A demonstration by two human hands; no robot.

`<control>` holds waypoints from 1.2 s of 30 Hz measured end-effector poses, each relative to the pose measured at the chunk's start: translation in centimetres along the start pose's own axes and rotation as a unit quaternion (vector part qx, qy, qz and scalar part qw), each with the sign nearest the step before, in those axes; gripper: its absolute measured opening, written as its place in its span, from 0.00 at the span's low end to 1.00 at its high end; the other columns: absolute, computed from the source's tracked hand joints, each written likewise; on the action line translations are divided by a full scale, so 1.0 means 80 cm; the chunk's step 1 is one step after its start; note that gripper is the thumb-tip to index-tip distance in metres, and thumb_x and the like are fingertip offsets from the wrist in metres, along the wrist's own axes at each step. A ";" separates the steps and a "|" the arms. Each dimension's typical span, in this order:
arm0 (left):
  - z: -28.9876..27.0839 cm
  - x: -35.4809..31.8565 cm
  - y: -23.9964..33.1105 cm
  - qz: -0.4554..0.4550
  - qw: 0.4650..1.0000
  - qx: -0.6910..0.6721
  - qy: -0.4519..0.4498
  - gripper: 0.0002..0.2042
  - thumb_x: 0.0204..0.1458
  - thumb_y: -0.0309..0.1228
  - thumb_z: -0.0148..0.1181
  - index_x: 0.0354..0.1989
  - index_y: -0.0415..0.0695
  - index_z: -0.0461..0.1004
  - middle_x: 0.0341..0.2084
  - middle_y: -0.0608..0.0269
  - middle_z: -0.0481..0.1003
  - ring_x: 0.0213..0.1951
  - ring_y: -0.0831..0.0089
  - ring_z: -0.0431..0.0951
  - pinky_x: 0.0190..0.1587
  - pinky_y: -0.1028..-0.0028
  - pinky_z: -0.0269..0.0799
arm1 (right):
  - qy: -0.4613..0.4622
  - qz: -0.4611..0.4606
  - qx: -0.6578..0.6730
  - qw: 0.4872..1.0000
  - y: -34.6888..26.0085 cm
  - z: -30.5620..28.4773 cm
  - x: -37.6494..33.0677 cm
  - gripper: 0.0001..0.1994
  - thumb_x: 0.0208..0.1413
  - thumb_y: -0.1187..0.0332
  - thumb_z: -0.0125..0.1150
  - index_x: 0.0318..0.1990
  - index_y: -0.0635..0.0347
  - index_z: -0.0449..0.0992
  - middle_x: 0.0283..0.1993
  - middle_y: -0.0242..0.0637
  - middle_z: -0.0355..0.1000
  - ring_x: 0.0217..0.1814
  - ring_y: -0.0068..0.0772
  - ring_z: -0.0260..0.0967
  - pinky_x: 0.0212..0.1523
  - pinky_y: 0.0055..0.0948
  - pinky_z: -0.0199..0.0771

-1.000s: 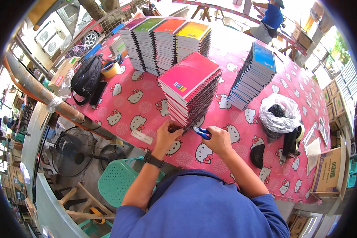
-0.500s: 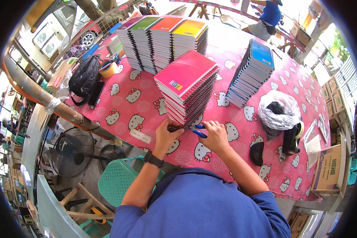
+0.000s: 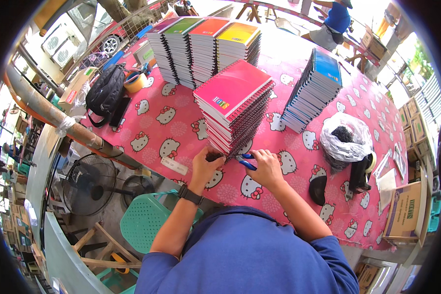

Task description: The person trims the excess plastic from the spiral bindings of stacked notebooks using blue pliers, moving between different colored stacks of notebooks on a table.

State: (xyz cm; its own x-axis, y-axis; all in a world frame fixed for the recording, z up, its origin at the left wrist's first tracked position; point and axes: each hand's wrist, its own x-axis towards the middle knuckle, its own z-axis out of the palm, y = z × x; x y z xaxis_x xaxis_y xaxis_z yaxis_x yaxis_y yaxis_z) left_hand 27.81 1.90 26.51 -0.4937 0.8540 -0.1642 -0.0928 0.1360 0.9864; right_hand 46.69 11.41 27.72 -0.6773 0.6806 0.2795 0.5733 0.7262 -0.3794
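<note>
A tall stack of pink spiral-bound notebooks [image 3: 234, 88] stands on the table right in front of me. My left hand [image 3: 207, 165] grips a notebook at the stack's bottom near corner, its fingertips partly hidden by the pages. My right hand [image 3: 267, 168] is closed round a pair of blue-handled pliers [image 3: 247, 161]. Their jaws point left at the lower end of the black wire spiral, close to my left fingertips; whether they touch the wire is too small to tell.
Behind stand stacks of yellow [image 3: 238, 33], orange, green and purple notebooks; a blue-covered stack [image 3: 312, 88] is to the right. A plastic bag of black coils [image 3: 345, 139], a tape dispenser [image 3: 360, 174] and a black mouse-shaped object [image 3: 317, 190] lie right. A black bag [image 3: 105, 93] sits left.
The view has shifted slightly, so the stacks appear a little to the right. Both hands and the pliers keep nearly the same place at the stack's bottom corner.
</note>
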 end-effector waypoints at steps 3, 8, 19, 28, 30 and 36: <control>0.000 0.000 0.004 -0.010 1.000 0.005 0.003 0.10 0.46 0.22 0.64 0.36 0.39 0.72 0.25 0.65 0.76 0.25 0.80 0.76 0.26 0.82 0.72 | -0.012 0.003 0.003 1.000 -0.001 -0.001 -0.001 0.21 0.40 0.60 0.64 0.43 0.60 0.74 0.40 0.40 0.73 0.46 0.42 0.69 0.47 0.39 0.65; 0.002 0.002 -0.002 0.008 1.000 -0.006 0.019 0.09 0.43 0.21 0.65 0.32 0.37 0.72 0.22 0.64 0.75 0.22 0.80 0.75 0.23 0.80 0.73 | 0.022 -0.004 -0.008 1.000 -0.007 0.002 -0.004 0.20 0.39 0.60 0.64 0.41 0.59 0.74 0.38 0.40 0.73 0.45 0.42 0.69 0.47 0.38 0.65; 0.002 0.006 0.001 -0.004 1.000 0.005 0.018 0.10 0.42 0.21 0.65 0.32 0.36 0.71 0.21 0.62 0.76 0.21 0.80 0.75 0.23 0.79 0.72 | -0.047 0.028 0.026 0.998 -0.007 0.009 -0.003 0.18 0.38 0.57 0.67 0.34 0.58 0.74 0.33 0.38 0.71 0.40 0.40 0.70 0.43 0.37 0.68; 0.006 0.000 -0.016 -0.004 0.990 -0.136 0.031 0.09 0.46 0.20 0.63 0.33 0.41 0.68 0.24 0.63 0.75 0.22 0.76 0.77 0.25 0.79 0.74 | -0.005 0.006 -0.004 1.000 -0.008 0.008 -0.004 0.19 0.37 0.58 0.67 0.36 0.58 0.73 0.35 0.38 0.71 0.43 0.38 0.68 0.44 0.36 0.65; 0.009 -0.001 -0.012 -0.012 0.984 -0.172 0.041 0.09 0.46 0.19 0.62 0.32 0.43 0.68 0.24 0.62 0.76 0.22 0.75 0.77 0.25 0.79 0.75 | -0.016 0.010 0.005 1.000 -0.003 0.010 -0.005 0.19 0.37 0.58 0.67 0.35 0.58 0.73 0.35 0.38 0.71 0.43 0.38 0.68 0.43 0.36 0.65; 0.010 -0.004 -0.005 -0.025 0.986 -0.159 0.041 0.08 0.46 0.18 0.62 0.30 0.39 0.68 0.23 0.63 0.74 0.23 0.76 0.76 0.27 0.78 0.76 | -0.014 0.002 0.002 1.000 -0.005 0.009 -0.003 0.17 0.38 0.59 0.67 0.35 0.58 0.73 0.33 0.37 0.71 0.41 0.38 0.69 0.43 0.36 0.67</control>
State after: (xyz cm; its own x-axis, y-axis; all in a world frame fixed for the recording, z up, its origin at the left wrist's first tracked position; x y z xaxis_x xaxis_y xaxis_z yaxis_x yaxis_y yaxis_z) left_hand 28.67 2.00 26.19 -0.5491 0.8046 -0.2259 -0.3795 0.0008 0.9252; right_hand 46.28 10.89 27.21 -0.6880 0.6799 0.2537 0.5734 0.7236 -0.3842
